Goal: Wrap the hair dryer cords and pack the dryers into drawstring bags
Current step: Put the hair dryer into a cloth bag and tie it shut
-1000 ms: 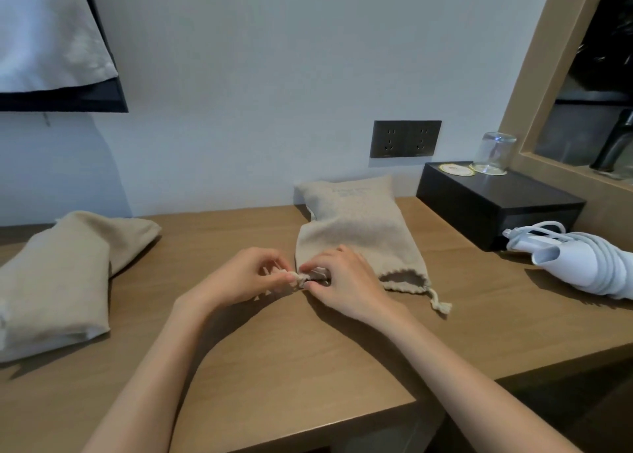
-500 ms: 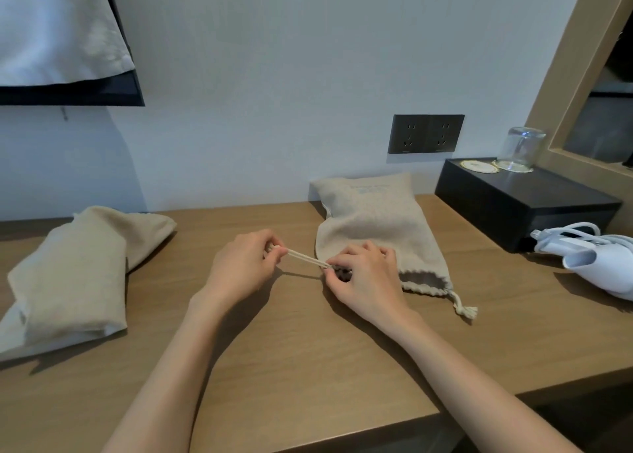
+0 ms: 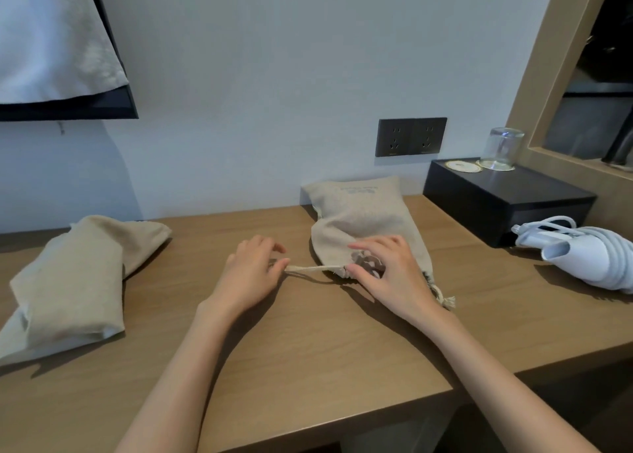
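A beige drawstring bag (image 3: pixel 363 220) lies in the middle of the wooden table (image 3: pixel 308 350), its gathered mouth towards me. Something dark (image 3: pixel 368 264) shows in the mouth. My right hand (image 3: pixel 390 274) arches over the mouth and holds it between thumb and fingers. My left hand (image 3: pixel 250 274) pinches the end of the drawstring (image 3: pixel 315 268), which runs taut from the mouth to the left. A second tasselled cord end (image 3: pixel 445 300) lies to the right of the mouth. A white hair dryer (image 3: pixel 589 257) with its cord wound round it rests at the right edge.
A second filled beige bag (image 3: pixel 68 281) lies at the left of the table. A black box (image 3: pixel 507 206) stands at the back right with an upturned glass (image 3: pixel 503 148) on it. Dark wall sockets (image 3: pixel 411 137) sit behind the middle bag.
My left hand has drawn the drawstring out to the left, away from my right hand at the bag's mouth. The mouth has gathered tighter.
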Demonstrator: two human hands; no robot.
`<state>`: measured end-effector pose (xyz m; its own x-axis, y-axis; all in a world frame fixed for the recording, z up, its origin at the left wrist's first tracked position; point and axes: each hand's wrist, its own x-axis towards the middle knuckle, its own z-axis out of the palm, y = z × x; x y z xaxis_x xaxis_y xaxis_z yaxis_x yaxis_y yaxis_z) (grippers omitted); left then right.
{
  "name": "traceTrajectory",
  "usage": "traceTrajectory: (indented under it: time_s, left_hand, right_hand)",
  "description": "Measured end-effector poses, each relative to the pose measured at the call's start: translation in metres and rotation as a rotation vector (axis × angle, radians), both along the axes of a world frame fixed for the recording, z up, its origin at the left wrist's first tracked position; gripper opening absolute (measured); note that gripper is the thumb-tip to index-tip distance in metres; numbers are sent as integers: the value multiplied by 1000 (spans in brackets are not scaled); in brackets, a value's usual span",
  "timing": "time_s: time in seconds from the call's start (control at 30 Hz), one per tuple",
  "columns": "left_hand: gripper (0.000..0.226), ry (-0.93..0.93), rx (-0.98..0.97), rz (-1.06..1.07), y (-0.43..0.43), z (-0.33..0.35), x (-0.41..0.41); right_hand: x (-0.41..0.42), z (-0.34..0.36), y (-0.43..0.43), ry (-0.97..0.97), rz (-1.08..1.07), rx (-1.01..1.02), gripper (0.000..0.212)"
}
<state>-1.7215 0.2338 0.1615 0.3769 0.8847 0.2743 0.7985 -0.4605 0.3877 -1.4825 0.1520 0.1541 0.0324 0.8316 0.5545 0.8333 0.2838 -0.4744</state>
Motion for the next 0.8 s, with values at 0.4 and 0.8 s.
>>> traceTrajectory:
  time_s: [0.4, 0.8]
  left_hand:
    - [44, -65, 135, -543, -50, 10, 124]
    - [17, 24, 287, -621, -48, -11, 185]
  right_hand:
    - [83, 0, -59, 60, -256, -361, 29]
    - [107, -12, -73, 74, -226, -271, 6]
